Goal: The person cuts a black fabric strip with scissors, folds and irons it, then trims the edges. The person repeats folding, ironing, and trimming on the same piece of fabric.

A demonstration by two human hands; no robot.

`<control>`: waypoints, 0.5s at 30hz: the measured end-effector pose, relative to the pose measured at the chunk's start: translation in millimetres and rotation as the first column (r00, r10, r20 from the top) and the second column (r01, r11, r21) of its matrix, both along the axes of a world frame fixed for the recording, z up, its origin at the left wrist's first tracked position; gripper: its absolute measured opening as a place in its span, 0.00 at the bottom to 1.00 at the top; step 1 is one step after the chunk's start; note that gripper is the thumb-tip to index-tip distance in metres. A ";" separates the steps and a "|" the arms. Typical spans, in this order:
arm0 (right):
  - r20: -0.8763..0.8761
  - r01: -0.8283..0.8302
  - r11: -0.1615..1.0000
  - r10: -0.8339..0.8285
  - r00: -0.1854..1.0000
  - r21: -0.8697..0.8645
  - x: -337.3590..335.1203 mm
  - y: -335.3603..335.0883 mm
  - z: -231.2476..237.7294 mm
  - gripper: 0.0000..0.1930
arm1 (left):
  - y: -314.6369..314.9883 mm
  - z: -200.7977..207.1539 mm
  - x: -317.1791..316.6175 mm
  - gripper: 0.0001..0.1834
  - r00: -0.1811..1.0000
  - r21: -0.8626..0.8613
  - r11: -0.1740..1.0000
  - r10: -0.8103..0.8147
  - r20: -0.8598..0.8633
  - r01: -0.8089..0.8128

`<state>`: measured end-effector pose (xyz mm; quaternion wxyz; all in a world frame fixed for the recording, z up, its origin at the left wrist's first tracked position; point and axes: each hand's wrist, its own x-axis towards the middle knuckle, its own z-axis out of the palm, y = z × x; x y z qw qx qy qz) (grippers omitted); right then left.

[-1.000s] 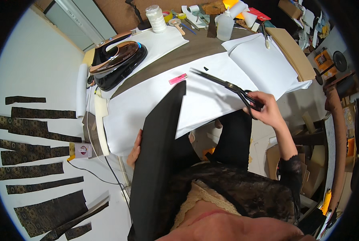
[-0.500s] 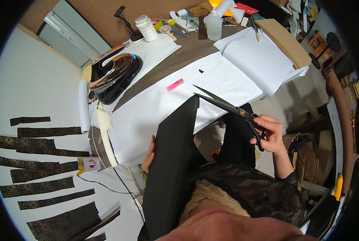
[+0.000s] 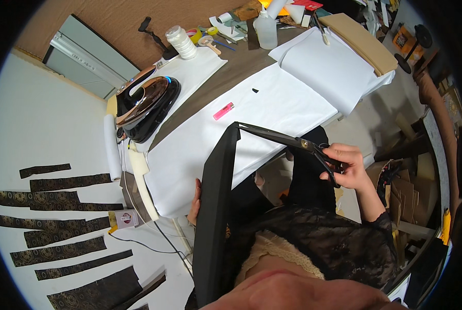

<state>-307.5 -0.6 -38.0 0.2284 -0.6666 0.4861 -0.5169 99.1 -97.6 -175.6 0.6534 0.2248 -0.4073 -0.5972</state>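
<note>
A long black panel [image 3: 214, 201], perhaps covered in fabric, stands tilted in front of my chest. My left hand [image 3: 195, 200] is at its left edge, most of the fingers hidden behind it. My right hand [image 3: 347, 164] grips the handles of a pair of black-handled scissors [image 3: 282, 137]. Their blades reach leftward, nearly together, with the tips at the panel's top corner. Beyond the panel, a pink lighter [image 3: 223, 111] and a small black scrap [image 3: 255, 90] lie on white sheeting [image 3: 182, 173] over the table.
At the far left stands an iron [image 3: 150, 106] with a lit blue light. Behind it are a white jar [image 3: 182, 42] and a clear bottle [image 3: 266, 30]. Patterned dark strips [image 3: 60, 250] lie on the white surface at left. White paper [image 3: 326, 67] covers the right end.
The scissor blades have come together at the panel's top corner. The panel has turned more edge-on and its top has shifted left.
</note>
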 end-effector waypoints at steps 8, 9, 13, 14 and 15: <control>-0.012 -0.007 1.000 0.007 1.000 0.015 0.9 -2.3 6.8 0.25 | -1.3 -9.0 1.6 0.18 0.999 -0.089 0.995 0.038 0.033 -0.034; -0.010 -0.004 1.000 0.005 1.000 0.015 1.3 -2.4 6.8 0.26 | -1.5 -8.6 1.4 0.18 0.999 -0.095 0.995 0.030 0.026 -0.027; -0.004 -0.006 1.000 0.006 1.000 0.013 -0.2 -2.4 4.9 0.26 | -1.8 -8.3 3.4 0.19 0.997 -0.151 0.988 0.025 0.077 -0.013; 0.001 -0.006 1.000 0.006 1.000 0.016 0.1 -2.7 5.6 0.26 | -2.2 -8.9 5.2 0.20 0.994 -0.182 0.983 0.012 0.113 0.009; 0.006 -0.005 1.000 0.005 1.000 0.019 0.3 -3.0 6.0 0.26 | -4.8 -11.5 10.9 0.23 0.984 -0.230 0.971 -0.023 0.174 0.064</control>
